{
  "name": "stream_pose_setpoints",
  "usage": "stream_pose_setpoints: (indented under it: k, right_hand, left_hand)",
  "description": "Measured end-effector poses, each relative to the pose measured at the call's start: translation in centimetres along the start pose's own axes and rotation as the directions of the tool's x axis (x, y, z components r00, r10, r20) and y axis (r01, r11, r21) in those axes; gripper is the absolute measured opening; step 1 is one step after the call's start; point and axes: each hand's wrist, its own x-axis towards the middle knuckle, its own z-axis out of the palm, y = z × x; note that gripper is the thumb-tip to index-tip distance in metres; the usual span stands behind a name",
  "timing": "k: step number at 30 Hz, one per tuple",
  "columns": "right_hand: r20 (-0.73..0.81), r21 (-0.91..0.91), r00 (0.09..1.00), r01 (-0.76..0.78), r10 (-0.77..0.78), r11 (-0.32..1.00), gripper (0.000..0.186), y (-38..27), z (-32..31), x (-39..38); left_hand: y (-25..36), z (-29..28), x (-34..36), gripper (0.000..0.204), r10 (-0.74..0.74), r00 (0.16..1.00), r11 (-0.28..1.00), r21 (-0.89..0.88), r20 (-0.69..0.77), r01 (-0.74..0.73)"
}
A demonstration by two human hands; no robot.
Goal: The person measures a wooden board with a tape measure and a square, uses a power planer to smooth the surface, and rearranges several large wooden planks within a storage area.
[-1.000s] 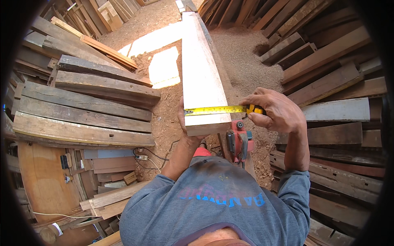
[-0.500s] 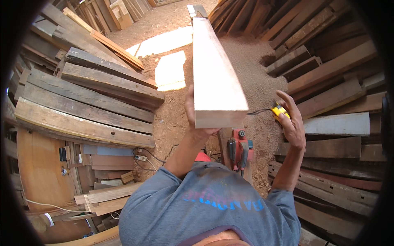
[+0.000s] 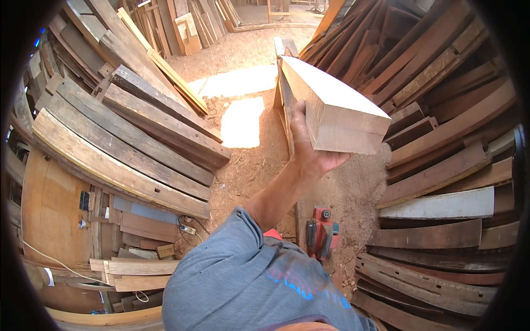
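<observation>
A thick pale squared timber (image 3: 349,128) points away from me, its near end raised and its top face glaring in the light. My left hand (image 3: 308,144) grips that near end from the left and below, thumb up along the side face and fingers under the bottom. The far end lies by a wooden support (image 3: 285,46). My right hand is out of view. Below the timber, close to my body, a red power tool (image 3: 322,236) that looks like an electric planer sits on a wooden plank (image 3: 301,220).
Long weathered beams (image 3: 160,149) are stacked at left, and more boards (image 3: 436,204) lie piled at right. Sawdust and shavings cover the floor (image 3: 243,171). A cable with a socket block (image 3: 189,228) lies at lower left. Dark boards (image 3: 359,60) lean at the far right.
The timber's near end has swung right and tilted. My right hand, which held a yellow tape measure beside it, has left the view along with the tape. My left hand keeps its hold.
</observation>
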Motion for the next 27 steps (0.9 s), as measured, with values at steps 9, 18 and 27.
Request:
stream_pose_setpoints:
  k: [9, 18, 27]
  right_hand:
    - [-0.053, 0.412, 0.997, 0.070, -0.053, 0.908, 0.070, -0.9, -4.8, 3.0]
    - [-0.500, 0.488, 0.785, 0.605, -0.367, 0.629, 0.034, -14.4, -12.7, 0.4]
    - [-0.225, 0.920, 0.966, 0.254, -0.128, 0.298, 0.031, -11.7, -14.7, 0.8]
  left_hand:
    - [0.5, 0.2, -0.8, 0.088, -0.032, 0.996, 0.998, -0.045, 0.078, 0.036]
    - [-3.2, -6.0, -8.3, 0.075, 0.013, 0.980, 1.000, 0.022, -0.198, -0.009]
    - [-10.0, -30.8, -17.7, 0.076, -0.024, 0.860, 0.726, 0.582, -0.510, 0.365]
